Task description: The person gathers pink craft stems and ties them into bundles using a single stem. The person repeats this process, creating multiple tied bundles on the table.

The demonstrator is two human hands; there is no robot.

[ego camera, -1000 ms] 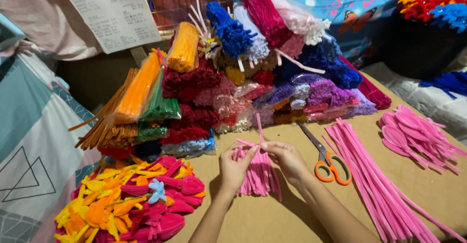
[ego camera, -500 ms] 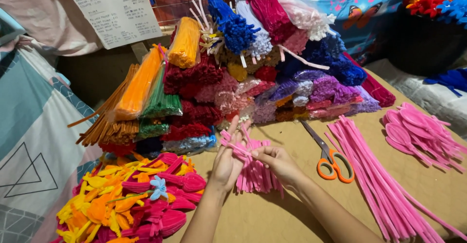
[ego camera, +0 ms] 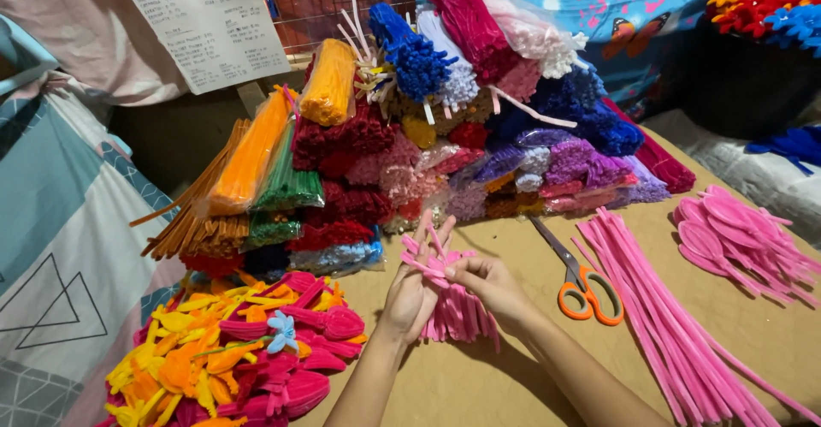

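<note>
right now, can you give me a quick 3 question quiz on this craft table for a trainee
1. True or false: both hands grip the same bundle of pink pipe cleaners.
2. What lies between the bundle and the loose pink pipe cleaners laid out on the table? A) glue gun B) orange-handled scissors C) ruler
3. Which way is the pile of finished yellow and pink flowers from the hands?

Key
1. True: the left hand and the right hand close on it together.
2. B, the orange-handled scissors.
3. To the person's left, where the flowers lie heaped.
</note>
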